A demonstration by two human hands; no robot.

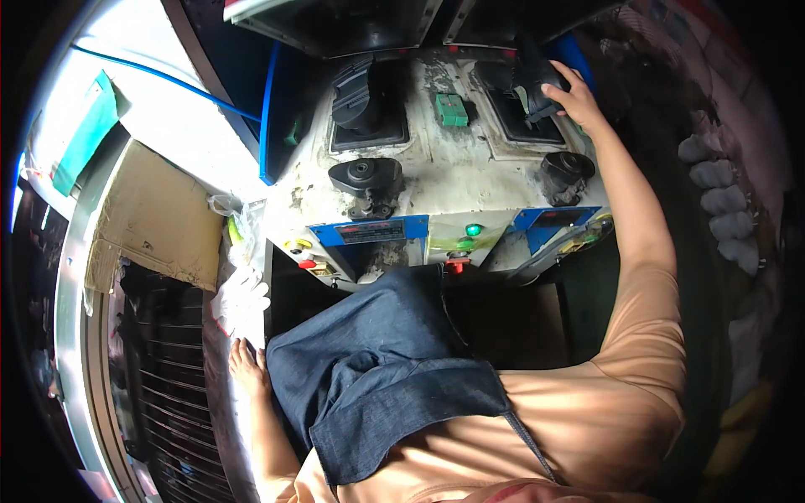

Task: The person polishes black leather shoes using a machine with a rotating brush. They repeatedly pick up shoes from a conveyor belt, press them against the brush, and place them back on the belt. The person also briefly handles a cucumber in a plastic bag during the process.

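Observation:
My right hand (pixel 574 99) reaches forward to the right bay of a machine. Its fingers and thumb are closed around a dark shoe (pixel 528 80), which stands tilted over a black pad; part of the shoe is lost in shadow. In the left bay another black shoe-shaped piece (pixel 356 99) with a ridged top rests on its own pad, untouched. My left hand (pixel 248 369) lies flat on a white ledge at the left, fingers stretched, holding nothing. Just beyond its fingertips is a white glove (pixel 241 300).
The worn white machine (pixel 470 180) carries black clamps (pixel 365 178), a green block (pixel 452 110) and coloured buttons (pixel 474 230). Dark raised covers (pixel 352 29) overhang it. At left are cardboard (pixel 159 214) and a wire rack (pixel 176 369). Pale rounded pieces (pixel 723 199) line the right side.

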